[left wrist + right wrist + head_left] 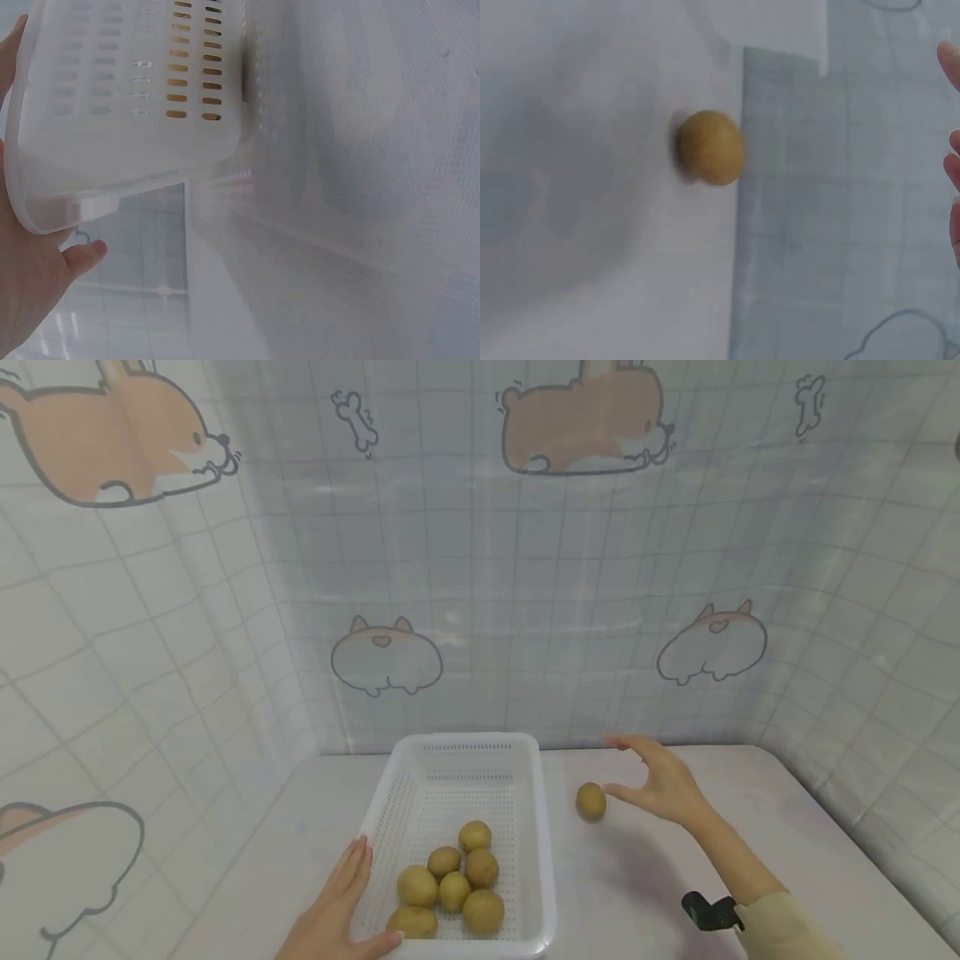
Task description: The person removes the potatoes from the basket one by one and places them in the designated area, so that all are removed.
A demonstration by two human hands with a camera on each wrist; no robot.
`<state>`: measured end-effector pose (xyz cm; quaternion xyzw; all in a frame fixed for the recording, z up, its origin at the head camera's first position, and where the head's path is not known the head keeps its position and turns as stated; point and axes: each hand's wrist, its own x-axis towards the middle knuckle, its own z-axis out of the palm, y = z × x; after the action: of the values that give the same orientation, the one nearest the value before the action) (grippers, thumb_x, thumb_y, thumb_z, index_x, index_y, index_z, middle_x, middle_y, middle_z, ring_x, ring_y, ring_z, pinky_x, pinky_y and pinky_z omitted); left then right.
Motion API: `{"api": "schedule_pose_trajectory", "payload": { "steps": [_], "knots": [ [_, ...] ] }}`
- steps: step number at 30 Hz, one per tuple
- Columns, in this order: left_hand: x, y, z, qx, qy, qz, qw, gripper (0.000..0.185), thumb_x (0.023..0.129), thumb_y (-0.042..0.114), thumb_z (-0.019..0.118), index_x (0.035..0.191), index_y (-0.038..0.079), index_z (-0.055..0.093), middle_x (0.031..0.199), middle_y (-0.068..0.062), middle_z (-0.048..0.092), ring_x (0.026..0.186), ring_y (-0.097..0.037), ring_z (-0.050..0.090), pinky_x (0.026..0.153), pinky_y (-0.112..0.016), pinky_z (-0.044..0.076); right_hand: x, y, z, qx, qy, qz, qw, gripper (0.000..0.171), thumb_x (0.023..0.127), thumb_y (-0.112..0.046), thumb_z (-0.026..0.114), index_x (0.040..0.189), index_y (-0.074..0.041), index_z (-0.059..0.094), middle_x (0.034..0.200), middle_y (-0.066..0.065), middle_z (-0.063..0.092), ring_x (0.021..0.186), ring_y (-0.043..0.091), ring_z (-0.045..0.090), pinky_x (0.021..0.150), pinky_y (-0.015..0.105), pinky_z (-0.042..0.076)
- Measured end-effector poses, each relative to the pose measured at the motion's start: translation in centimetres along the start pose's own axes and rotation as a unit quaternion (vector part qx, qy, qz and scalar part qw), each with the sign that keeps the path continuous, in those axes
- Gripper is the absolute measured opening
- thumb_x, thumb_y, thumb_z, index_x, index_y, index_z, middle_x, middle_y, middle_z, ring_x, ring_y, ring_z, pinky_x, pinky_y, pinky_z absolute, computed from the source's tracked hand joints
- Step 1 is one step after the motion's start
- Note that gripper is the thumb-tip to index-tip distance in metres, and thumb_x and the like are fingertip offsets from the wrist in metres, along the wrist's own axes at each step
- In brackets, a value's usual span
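A white slotted basket (390, 814) stands on the table and holds several brownish-yellow round fruits (453, 881). My left hand (341, 906) lies flat against the basket's near left corner (60, 202), fingers straight along its wall. One more round fruit (591, 801) lies alone on the table to the right of the basket; the right wrist view shows it too (710, 147). My right hand (651, 781) hovers just right of that fruit with fingers spread and straight, not touching it. Its fingertips (951, 64) show at the right wrist view's edge.
The table (675, 877) has a pale cloth and is boxed in by a curtain with cartoon dogs (480, 568) at the back and on both sides. A black wrist strap (708, 912) sits on my right forearm.
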<state>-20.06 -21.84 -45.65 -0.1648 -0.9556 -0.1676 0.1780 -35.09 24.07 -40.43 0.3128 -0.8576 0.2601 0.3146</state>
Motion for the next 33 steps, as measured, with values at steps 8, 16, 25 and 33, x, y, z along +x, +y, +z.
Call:
{"api": "schedule_pose_trajectory", "payload": {
  "steps": [8, 16, 25, 33],
  "knots": [
    [-0.1, -0.1, -0.2, 0.002, 0.002, 0.004, 1.0000, 0.107, 0.063, 0.061, 0.069, 0.137, -0.006, 0.030, 0.145, -0.018, 0.024, 0.136, -0.023, 0.015, 0.105, -0.027, 0.023, 2.3, -2.8, -0.1, 0.021, -0.007, -0.033, 0.999, 0.066, 0.062, -0.034, 0.082, 0.120, -0.015, 0.057, 0.115, -0.002, 0.059, 0.104, 0.017, 0.053, 0.079, 0.037, 0.047],
    [-0.3, -0.2, -0.5, -0.025, -0.042, -0.021, 0.9986, 0.104, 0.068, 0.060, 0.065, 0.139, -0.005, 0.024, 0.147, -0.019, 0.017, 0.137, -0.017, 0.004, 0.090, -0.056, 0.038, 3.8, -5.3, 0.8, 0.050, -0.018, -0.067, 0.996, 0.061, 0.066, -0.041, 0.077, 0.118, -0.015, 0.058, 0.117, -0.004, 0.058, 0.108, 0.017, 0.052, 0.087, 0.042, 0.042],
    [-0.6, -0.4, -0.8, -0.031, -0.043, -0.022, 0.9984, 0.105, 0.068, 0.061, 0.065, 0.139, -0.005, 0.025, 0.147, -0.019, 0.017, 0.137, -0.022, 0.008, 0.090, -0.056, 0.037, 5.5, -8.2, 1.6, 0.074, -0.046, -0.073, 0.994, 0.060, 0.068, -0.047, 0.074, 0.118, -0.019, 0.058, 0.115, -0.008, 0.058, 0.101, 0.011, 0.053, 0.085, 0.037, 0.043],
    [-0.6, -0.5, -1.3, -0.034, -0.062, -0.031, 0.9970, 0.105, 0.068, 0.062, 0.064, 0.140, -0.004, 0.023, 0.148, -0.017, 0.015, 0.136, -0.029, 0.013, 0.092, -0.055, 0.036, 6.7, -10.7, 2.5, 0.095, -0.051, -0.104, 0.989, 0.058, 0.070, -0.044, 0.074, 0.120, -0.020, 0.057, 0.117, -0.009, 0.057, 0.107, 0.012, 0.051, 0.090, 0.035, 0.042]
  ]
}}
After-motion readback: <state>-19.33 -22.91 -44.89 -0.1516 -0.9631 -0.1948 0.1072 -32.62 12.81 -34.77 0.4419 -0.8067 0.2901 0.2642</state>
